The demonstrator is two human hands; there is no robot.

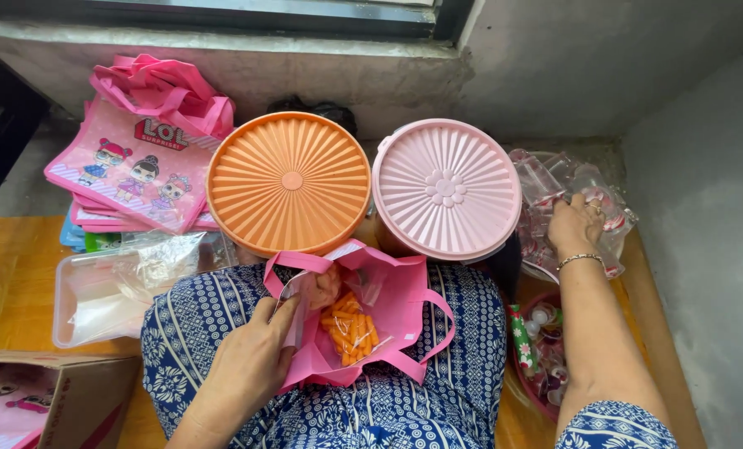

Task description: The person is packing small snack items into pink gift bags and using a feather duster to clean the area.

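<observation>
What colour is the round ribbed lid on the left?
Orange lid, shown clearly in the head view.

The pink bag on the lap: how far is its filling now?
Done: the pink bag already holds a packet of orange snacks. In hand: the left hand holds the bag's edge open, while the right hand reaches into a pile of clear packets. Left: that item is not yet in the bag, and a stack of flat bags looks unfilled.
</observation>
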